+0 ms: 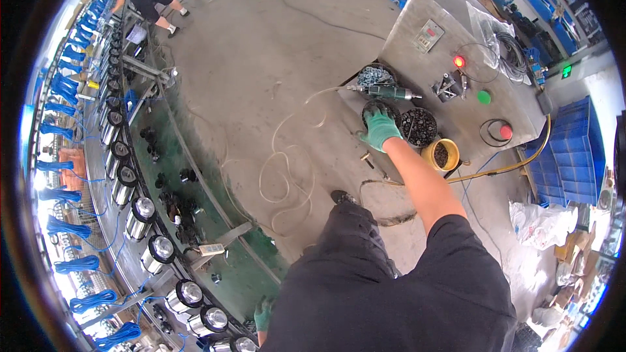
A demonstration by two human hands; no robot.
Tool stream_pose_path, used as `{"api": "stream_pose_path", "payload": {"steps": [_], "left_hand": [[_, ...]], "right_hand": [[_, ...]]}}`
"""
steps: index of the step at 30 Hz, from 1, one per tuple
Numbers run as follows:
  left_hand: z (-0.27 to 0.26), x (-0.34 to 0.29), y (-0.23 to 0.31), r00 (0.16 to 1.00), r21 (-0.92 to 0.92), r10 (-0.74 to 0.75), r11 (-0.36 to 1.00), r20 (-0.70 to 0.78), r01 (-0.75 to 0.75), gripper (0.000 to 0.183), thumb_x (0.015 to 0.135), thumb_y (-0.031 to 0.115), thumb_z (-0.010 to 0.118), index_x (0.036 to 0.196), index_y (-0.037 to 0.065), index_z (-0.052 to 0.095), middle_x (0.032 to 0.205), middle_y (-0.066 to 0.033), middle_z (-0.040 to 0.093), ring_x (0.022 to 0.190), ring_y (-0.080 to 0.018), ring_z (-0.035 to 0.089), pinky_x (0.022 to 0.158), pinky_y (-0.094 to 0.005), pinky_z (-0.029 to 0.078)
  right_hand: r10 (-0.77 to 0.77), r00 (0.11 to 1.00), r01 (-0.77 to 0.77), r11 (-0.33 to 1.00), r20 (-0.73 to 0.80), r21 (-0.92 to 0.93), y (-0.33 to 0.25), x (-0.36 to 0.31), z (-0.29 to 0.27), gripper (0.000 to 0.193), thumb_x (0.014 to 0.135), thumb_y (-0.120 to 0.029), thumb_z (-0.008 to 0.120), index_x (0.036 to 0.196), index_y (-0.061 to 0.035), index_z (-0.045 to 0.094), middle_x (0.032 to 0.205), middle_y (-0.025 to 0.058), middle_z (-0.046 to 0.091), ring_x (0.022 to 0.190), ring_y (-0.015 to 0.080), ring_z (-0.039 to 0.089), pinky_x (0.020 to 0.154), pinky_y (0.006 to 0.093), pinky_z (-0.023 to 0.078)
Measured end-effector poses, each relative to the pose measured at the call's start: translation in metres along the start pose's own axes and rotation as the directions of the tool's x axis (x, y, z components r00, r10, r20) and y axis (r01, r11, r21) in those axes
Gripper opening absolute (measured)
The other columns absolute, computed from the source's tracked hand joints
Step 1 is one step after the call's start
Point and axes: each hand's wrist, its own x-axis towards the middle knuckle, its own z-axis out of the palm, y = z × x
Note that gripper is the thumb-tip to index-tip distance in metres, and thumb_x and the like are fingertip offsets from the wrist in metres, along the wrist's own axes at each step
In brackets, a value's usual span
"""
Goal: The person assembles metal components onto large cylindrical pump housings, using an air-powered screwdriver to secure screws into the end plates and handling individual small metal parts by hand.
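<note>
Nearest, the wearer's dark shirt [404, 287]; just beside it the green-gloved left hand [263, 315], forearm [262, 337] cut off at the lower edge, grip too obscure to tell. Green-gloved right hand [379, 129] dips into a black bowl [394, 111] beside a green power tool [386, 92], hiding most of what's inside; cannot tell whether that grip holds anything.

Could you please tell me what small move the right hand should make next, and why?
Probably the right hand should curl gently closed: gloved in green, it is down at the dark round container, and no piece shows lifted clear.
</note>
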Motion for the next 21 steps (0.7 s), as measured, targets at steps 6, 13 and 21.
{"api": "stream_pose_path", "payload": {"steps": [6,13,21], "left_hand": [[-0.035,-0.013,-0.025,0.998,0.224,-0.051,0.973,-0.044,0.059,0.047,0.103,0.017,0.061,0.144,0.001,0.046,0.132,-0.0158,0.062,0.116,-0.0277,0.066,0.093,-0.0366,0.056],[-0.022,-0.022,-0.020,0.997,0.006,-0.071,0.997,-0.010,0.071,0.046,0.102,0.015,0.062,0.143,0.001,0.047,0.130,-0.0142,0.062,0.112,-0.0265,0.067,0.093,-0.0382,0.057],[-0.020,-0.034,-0.045,0.995,0.129,-0.006,0.992,-0.100,0.019,0.043,0.101,0.018,0.064,0.138,0.001,0.051,0.134,-0.0160,0.062,0.113,-0.0265,0.067,0.092,-0.0336,0.056]], "right_hand": [[-0.176,0.965,0.178,0.984,-0.192,-0.006,-0.004,0.004,0.031,0.044,0.095,-0.039,0.062,0.122,-0.0047,0.063,0.133,0.0202,0.056,0.123,0.0426,0.051,0.104,0.0517,0.044],[-0.122,0.973,0.099,0.987,-0.198,-0.124,0.013,0.003,0.065,0.023,0.090,-0.019,0.059,0.108,-0.0082,0.070,0.112,0.0159,0.067,0.105,0.0349,0.065,0.091,0.0470,0.053],[-0.056,0.993,0.058,0.998,-0.102,0.018,-0.003,0.008,0.033,0.047,0.099,-0.046,0.051,0.101,-0.0049,0.073,0.100,0.0222,0.072,0.091,0.0384,0.070,0.085,0.0506,0.053]]}}
